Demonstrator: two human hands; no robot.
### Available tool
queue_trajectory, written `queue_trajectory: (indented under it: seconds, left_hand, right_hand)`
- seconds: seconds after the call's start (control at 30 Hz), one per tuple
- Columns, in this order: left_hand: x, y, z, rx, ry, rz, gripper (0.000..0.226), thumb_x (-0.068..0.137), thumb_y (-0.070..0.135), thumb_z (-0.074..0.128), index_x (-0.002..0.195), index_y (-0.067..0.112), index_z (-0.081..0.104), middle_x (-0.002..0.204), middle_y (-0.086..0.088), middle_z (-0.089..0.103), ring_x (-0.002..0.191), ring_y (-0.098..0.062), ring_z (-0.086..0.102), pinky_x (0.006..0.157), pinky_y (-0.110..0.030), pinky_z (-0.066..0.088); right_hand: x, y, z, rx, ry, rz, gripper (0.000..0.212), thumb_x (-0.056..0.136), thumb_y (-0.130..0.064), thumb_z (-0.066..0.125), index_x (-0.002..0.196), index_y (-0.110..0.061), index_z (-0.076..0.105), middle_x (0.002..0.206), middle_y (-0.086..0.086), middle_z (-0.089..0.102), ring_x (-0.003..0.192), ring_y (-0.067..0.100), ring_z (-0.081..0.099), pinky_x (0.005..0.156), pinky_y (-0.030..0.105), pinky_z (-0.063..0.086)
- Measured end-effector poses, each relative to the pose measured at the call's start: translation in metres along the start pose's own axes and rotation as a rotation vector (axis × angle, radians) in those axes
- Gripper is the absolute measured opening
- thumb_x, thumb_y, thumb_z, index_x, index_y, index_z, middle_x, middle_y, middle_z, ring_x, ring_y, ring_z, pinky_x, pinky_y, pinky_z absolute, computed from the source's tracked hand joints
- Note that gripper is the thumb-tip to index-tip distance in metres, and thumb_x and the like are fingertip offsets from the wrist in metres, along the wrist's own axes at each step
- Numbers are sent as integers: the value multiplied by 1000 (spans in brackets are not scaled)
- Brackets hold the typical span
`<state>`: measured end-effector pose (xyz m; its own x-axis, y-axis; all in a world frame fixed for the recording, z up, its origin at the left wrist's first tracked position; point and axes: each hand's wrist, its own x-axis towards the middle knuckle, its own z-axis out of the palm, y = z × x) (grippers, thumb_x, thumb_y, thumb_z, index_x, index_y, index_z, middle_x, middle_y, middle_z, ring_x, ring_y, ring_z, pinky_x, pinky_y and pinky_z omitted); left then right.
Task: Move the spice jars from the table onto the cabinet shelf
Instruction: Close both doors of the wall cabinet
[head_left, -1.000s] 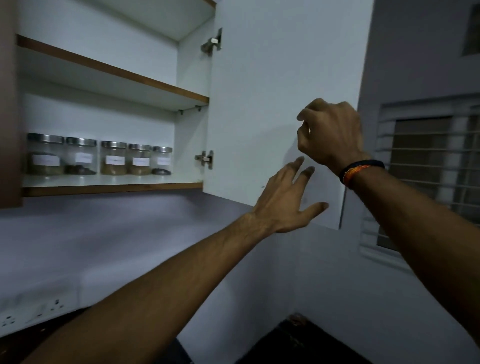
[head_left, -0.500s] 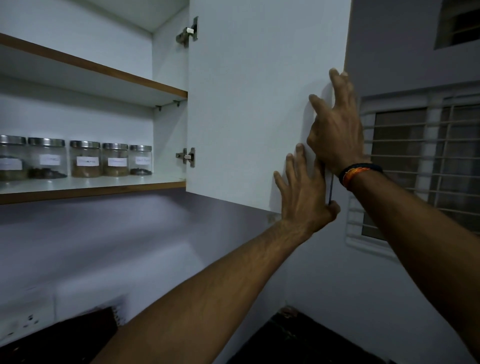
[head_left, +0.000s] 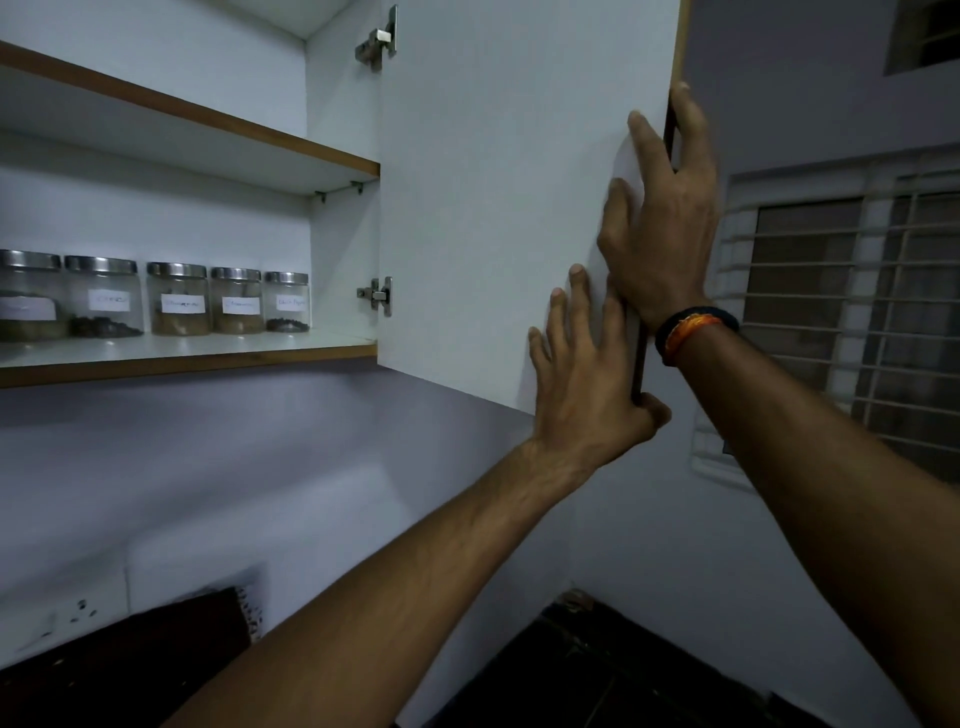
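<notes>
Fingers of the left hand (head_left: 587, 384) are pressed on the cabinet door (head_left: 493, 208), thumb hooked round its edge; the right hand (head_left: 660, 228) is clasped on that edge above. Well to the left, five spice jars (head_left: 179, 299) are lined on the cabinet shelf (head_left: 208, 353). The leftmost is cropped; labels cannot be read.

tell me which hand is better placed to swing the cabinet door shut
Probably right. The right hand straddles the free edge of the cabinet door, its arm on the outer side to push. The left hand has fingers on the inner face.
</notes>
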<state>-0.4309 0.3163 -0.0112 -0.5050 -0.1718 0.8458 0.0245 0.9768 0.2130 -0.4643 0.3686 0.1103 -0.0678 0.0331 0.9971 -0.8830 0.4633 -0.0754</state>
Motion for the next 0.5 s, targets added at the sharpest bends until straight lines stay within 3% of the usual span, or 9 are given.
queue_trajectory:
  seconds: [0.17, 0.3, 0.5]
  left_hand:
    - [-20, -15, -36, -82, -3, 2, 130, 64, 44, 83, 159, 18, -2, 168, -6, -13, 155, -28, -6, 124, -56, 15]
    - [-39, -19, -65, -148, 16, -31, 123, 67, 36, 82, 160, 18, 4, 169, -4, 1, 155, -25, 5, 122, -53, 25]
    - [-67, -35, -113, -231, 44, -63, 113, 70, 29, 74, 159, 29, 4, 167, 4, 15, 153, -14, 18, 120, -40, 31]
  right_hand:
    - [-2, -39, -4, 124, 68, -4, 50, 93, -5, 51, 143, -8, 50, 158, 16, 31, 148, 28, 28, 116, 9, 8]
    - [-4, -68, -10, 268, 124, 17, 54, 89, 2, 50, 143, -3, 49, 153, 17, 39, 144, 29, 36, 119, 19, 24]
    - [-9, -114, -9, 573, 165, 87, 61, 88, 3, 56, 147, 4, 40, 150, 19, 43, 141, 25, 42, 115, 11, 26]
